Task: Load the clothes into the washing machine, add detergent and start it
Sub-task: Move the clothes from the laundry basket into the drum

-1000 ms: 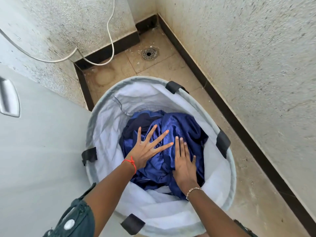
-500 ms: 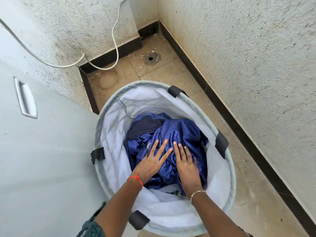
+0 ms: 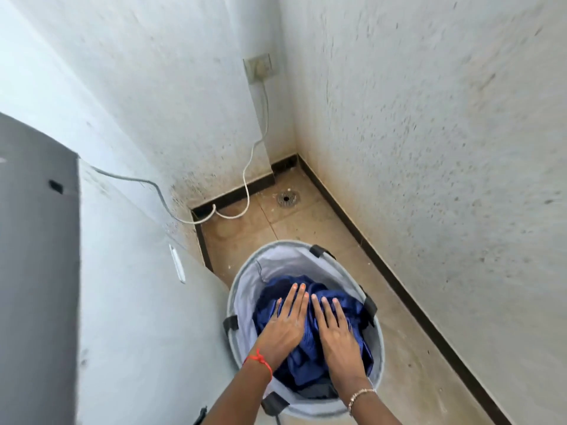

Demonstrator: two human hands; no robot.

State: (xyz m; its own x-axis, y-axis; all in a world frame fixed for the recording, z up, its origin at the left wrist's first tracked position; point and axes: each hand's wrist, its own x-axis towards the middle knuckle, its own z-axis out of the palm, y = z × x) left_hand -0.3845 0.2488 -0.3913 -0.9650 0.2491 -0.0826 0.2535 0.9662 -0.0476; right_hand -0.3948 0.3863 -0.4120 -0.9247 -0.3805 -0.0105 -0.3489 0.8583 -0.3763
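Observation:
A round grey laundry basket [image 3: 294, 251] with black handles stands on the tiled floor. It holds blue clothes [image 3: 352, 305] bunched in a pile. My left hand [image 3: 283, 328] lies flat on the pile, fingers straight and close together. My right hand [image 3: 334, 329] lies flat beside it, also palm down on the blue fabric. Neither hand has closed around the cloth. The washing machine [image 3: 129, 302] stands at the left, with its white side facing the basket and its dark top [image 3: 36, 240] at the far left.
A white cable [image 3: 254, 148] runs from a wall socket [image 3: 260, 69] down to the floor and behind the machine. A floor drain [image 3: 287, 198] sits in the far corner. Speckled walls close in at the right and back, leaving a narrow strip of floor.
The view has pulled back and tilted up, so the socket and machine top show. Both hands stay on the blue clothes, and the left fingers have drawn together.

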